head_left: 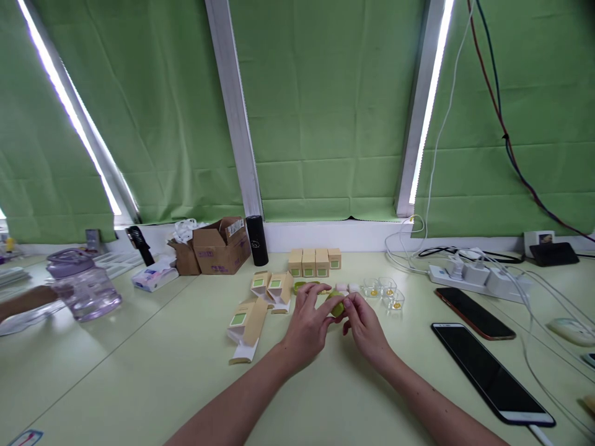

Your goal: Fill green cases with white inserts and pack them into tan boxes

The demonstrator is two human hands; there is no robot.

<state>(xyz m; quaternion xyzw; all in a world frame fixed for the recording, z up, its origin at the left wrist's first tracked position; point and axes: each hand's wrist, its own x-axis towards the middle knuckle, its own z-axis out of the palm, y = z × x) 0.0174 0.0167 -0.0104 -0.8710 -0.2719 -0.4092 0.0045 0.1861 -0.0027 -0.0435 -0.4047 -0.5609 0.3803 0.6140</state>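
Note:
Over the middle of the table, a small round green piece (335,303) sits between the fingers of both my hands; I cannot make out its exact kind. My left hand (307,325) is closed on it from the left. From the right, the thumb and fingers of my right hand (365,325) pinch its edge. Behind my left hand lies another green piece (299,286), partly covered. Small pinkish-white pieces (348,288) are just beyond the fingers. Several clear cups (387,287) with yellow spots inside stand to the right. Opened small cartons (248,322) lie to the left.
Several closed small boxes (308,262) line up at the back. Further left are a cardboard box (223,246), a black cylinder (257,240) and a tissue pack (155,276). Another person's hand (49,293) touches a purple-lidded jug (86,288). Phones (490,371) and a power strip (478,282) with cables occupy the right.

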